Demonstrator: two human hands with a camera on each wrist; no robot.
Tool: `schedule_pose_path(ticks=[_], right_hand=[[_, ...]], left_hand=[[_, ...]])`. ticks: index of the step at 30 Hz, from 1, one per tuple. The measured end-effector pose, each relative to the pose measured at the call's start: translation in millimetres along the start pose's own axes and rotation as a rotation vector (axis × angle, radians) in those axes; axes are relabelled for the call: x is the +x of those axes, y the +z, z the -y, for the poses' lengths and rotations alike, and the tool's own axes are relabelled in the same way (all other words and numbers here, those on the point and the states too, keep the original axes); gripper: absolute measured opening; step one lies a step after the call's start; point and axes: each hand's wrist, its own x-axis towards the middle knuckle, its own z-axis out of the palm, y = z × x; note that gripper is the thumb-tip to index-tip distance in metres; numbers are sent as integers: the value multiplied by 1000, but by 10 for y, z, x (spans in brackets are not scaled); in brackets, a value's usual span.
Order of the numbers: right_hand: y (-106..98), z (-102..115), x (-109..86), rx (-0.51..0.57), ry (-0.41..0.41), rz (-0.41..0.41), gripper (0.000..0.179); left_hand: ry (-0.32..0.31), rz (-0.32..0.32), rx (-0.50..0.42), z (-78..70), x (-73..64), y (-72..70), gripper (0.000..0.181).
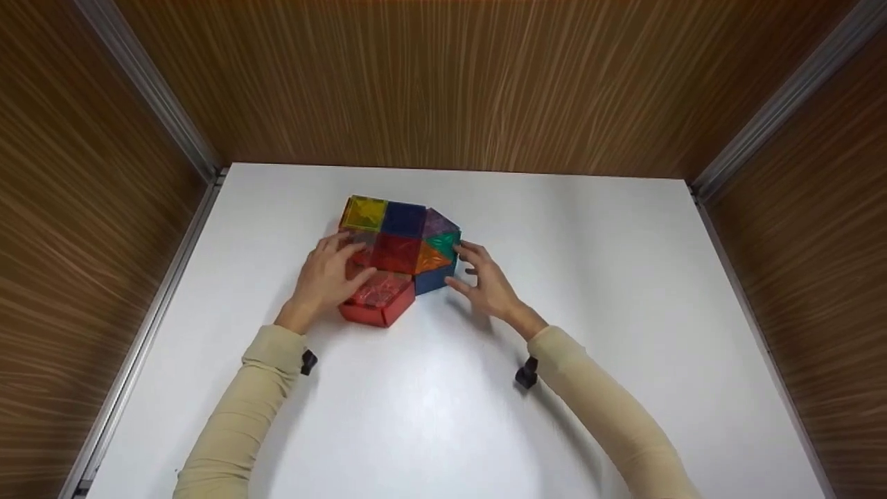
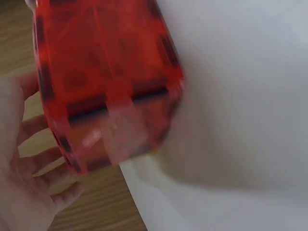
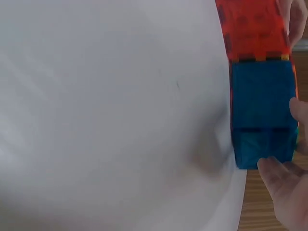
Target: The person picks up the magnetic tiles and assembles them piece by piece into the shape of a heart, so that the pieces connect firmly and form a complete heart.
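Observation:
A low structure of translucent magnetic tiles (image 1: 398, 254) lies on the white table, with yellow, dark blue, purple, green, orange and red tiles on top. My left hand (image 1: 324, 276) spreads its fingers over the structure's left part, thumb beside the red block (image 1: 384, 305) that juts out toward me. In the left wrist view this red block (image 2: 110, 53) hides some of the fingers. At the other end my right hand (image 1: 490, 283) has fingertips by the green tile and thumb near the blue side tile (image 1: 434, 278). Fingertips touch the blue end in the right wrist view.
The white tabletop (image 1: 429, 409) spreads around the structure. Wood-grain panels (image 1: 443, 83) stand behind and at both sides, with metal rails along their corners. A small black device (image 1: 527, 374) sits at the right wrist, another (image 1: 308, 362) at the left.

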Motion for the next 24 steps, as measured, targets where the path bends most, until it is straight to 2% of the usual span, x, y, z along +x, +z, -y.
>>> schedule_pose_path(ticks=[5,10,17,24], right_hand=[[158,153,-213,97,43,-56,62],[261,231,-270,85,33,-124,61],[282,194,-232,38,19,-173,59],[169,73,-160,15,17,-224,58]], left_hand=[[-38,-27,-132,154,22,-18,60],[-51,-41,-173,161,22,2,58],[-73,-76,-161,78,-54,57,54],[-76,-143,-174,-141,-218,221,49]])
